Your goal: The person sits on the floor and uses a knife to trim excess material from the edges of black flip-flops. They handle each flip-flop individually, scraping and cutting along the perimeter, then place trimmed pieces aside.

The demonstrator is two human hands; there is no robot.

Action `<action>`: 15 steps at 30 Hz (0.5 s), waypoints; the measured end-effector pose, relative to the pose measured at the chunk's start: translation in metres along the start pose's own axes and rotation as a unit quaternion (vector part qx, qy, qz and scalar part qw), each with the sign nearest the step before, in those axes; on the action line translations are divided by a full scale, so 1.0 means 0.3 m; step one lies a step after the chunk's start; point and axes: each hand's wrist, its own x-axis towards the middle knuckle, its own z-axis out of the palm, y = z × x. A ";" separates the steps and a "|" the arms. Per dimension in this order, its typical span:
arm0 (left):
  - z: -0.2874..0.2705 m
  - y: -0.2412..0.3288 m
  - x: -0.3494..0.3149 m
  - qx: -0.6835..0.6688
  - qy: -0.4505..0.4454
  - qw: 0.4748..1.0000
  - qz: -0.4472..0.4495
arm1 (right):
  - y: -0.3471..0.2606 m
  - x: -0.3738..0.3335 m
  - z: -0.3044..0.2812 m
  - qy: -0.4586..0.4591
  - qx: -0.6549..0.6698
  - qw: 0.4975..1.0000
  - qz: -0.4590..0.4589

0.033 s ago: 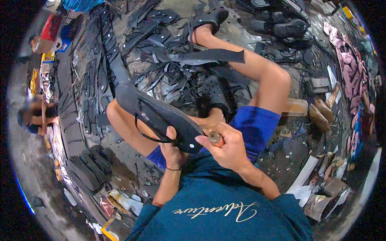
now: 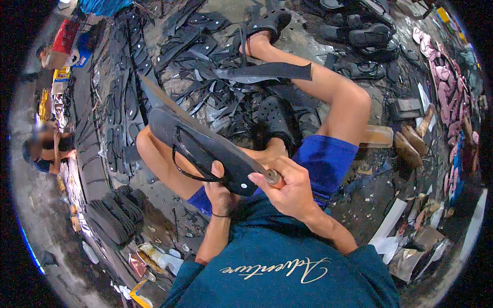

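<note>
My left hand (image 2: 222, 191) grips a black flip-flop sandal (image 2: 205, 146) from below at its near end, thumb on the sole beside the black strap. My right hand (image 2: 288, 191) is closed on the wooden handle of a long knife (image 2: 169, 110). The blade lies along the sandal's far edge and points up and to the left. Both hands are over my lap, above my bare knees and blue shorts (image 2: 328, 154).
Black rubber straps and cut soles (image 2: 205, 46) cover the ground ahead. A stack of black soles (image 2: 115, 215) lies at the left, with another person (image 2: 46, 149) sitting beyond it. Dark sandals (image 2: 370, 36), pink soles (image 2: 452, 92), a wooden block (image 2: 377, 136) and paper scraps (image 2: 405, 241) are on the right.
</note>
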 end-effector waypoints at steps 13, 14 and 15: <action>-0.001 0.355 0.076 -0.075 0.033 0.994 0.074 | 0.036 -0.070 -0.040 -0.192 -0.012 0.978 0.085; 0.003 0.365 0.109 -0.012 0.070 0.992 0.103 | 0.020 -0.074 -0.019 -0.142 0.006 0.988 0.062; 0.003 0.389 0.122 0.051 0.111 0.984 0.132 | 0.002 -0.070 -0.007 -0.094 0.028 0.994 0.038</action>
